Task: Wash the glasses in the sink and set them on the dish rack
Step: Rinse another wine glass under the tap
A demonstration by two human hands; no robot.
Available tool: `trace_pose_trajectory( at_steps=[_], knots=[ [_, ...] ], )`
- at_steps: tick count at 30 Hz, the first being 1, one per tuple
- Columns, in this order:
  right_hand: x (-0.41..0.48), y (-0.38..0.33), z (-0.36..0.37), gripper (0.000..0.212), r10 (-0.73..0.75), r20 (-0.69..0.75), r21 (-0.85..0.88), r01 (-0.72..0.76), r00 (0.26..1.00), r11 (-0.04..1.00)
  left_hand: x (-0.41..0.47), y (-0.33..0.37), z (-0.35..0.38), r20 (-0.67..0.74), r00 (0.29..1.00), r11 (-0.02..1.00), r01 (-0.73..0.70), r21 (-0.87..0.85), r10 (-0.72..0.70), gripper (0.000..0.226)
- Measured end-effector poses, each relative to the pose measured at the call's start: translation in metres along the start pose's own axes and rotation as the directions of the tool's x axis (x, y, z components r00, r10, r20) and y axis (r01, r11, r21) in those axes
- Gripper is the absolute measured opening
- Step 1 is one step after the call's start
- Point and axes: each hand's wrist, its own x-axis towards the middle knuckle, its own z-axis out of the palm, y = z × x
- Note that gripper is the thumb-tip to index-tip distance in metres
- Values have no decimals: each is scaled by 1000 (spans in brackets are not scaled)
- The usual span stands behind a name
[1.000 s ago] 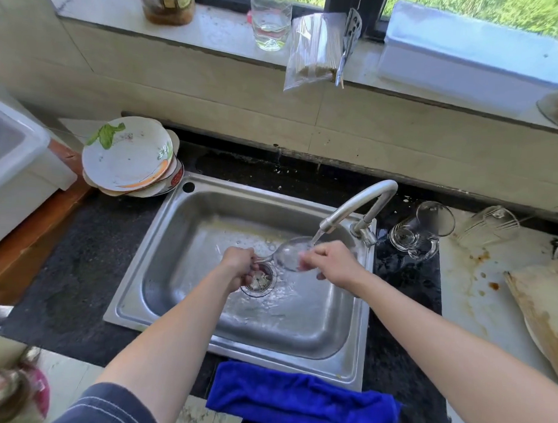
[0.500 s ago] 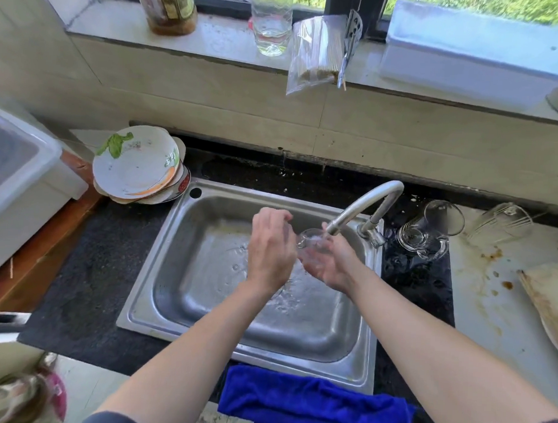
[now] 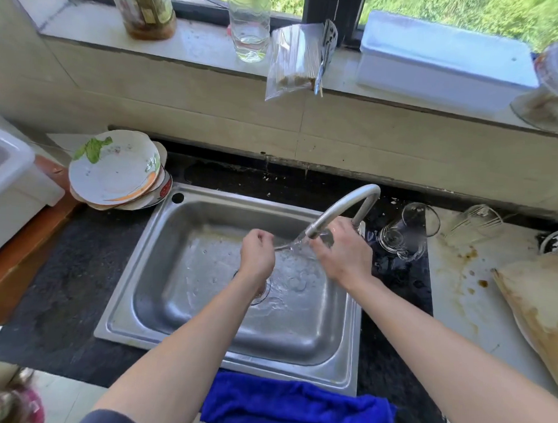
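Dark stone surface [image 3: 79, 267] is seen around a steel sink [image 3: 227, 193], with a tiled wall and a window sill behind it. Water is being run from the curved tap [image 3: 344, 204], which is mounted at the right rear corner of the sink. A clear glass [image 3: 321, 240] is held just under the spout, above the right half of the sink, and is gripped by the right hand [image 3: 345, 258], whose fingers [image 3: 339, 224] are wrapped round it. The left hand [image 3: 257, 258] is held above the middle of the sink, just beside the glass; its fingers [image 3: 261, 236] are curled, but it cannot be told whether the rim is pinched by them. Two other glasses [image 3: 406, 231] are laid on their sides on the surface to the right of the sink. A stack of plates [image 3: 114, 170] is placed at the left rear corner of the sink, and a blue cloth [image 3: 296, 405] is spread along its front edge.
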Motion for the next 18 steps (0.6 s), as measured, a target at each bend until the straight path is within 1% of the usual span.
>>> trace_pose_trajectory(
  at_steps=[1, 3, 4, 6, 7, 8, 9, 10, 11, 12, 14, 15, 16, 17, 18],
  knots=[
    [3, 0, -2, 24, -23, 25, -52, 25, 999, 998, -2, 3, -6, -27, 998, 996, -53, 67, 55, 16],
    [6, -1, 2, 36, -28, 50, -85, 32, 998, 996, -6, 6, -15, -68, 989, 979, -117, 164, 130, 15],
    [6, -5, 11, 42, -75, 69, -118, 83, 995, 989, -8, 6, -17, -87, 985, 976, -130, 176, 147, 14],
    [-4, -17, 26, 49, -236, 92, -159, 249, 967, 955, -13, 6, -17, -107, 981, 976, -144, 163, 163, 14],
    [-6, -19, 27, 50, -258, 92, -120, 268, 962, 956, -16, 7, -18, -118, 979, 976, -143, 166, 164, 13],
    [-2, -20, 22, 49, -198, 94, -37, 202, 976, 979, -17, 5, -18, -125, 980, 977, -132, 168, 154, 13],
    [3, -20, 19, 49, -65, 82, 59, 61, 994, 996, -20, 6, -19, -131, 983, 982, -109, 157, 130, 13],
    [7, -21, 18, 48, 22, 77, 115, -31, 997, 993, -20, 6, -19, -151, 984, 988, -71, 136, 91, 13],
    [7, -24, 20, 45, 19, 48, 110, -24, 999, 994, -20, 4, -19, -173, 985, 995, -14, 98, 31, 12],
    [5, -29, 23, 42, -67, 44, 77, 63, 997, 995, -18, 2, -18, -178, 982, 997, 68, 27, -63, 12],
    [-1, -31, 34, 43, -298, 126, -6, 301, 946, 954, -16, -3, -17, -117, 958, 957, 243, -159, -263, 14],
    [2, -25, 36, 44, -284, 153, 44, 281, 947, 959, -18, -4, -18, -65, 939, 923, 317, -219, -338, 15],
    [8, -22, 33, 42, -161, 142, 161, 137, 977, 977, -21, -4, -19, -9, 914, 881, 388, -271, -405, 16],
    [14, -20, 29, 42, -13, 80, 224, -5, 997, 975, -25, -3, -20, 43, 887, 832, 448, -327, -461, 17],
    [17, -14, 34, 43, 77, 6, 276, -76, 997, 958, -27, -4, -22, 99, 861, 780, 497, -380, -500, 18]
  ],
)
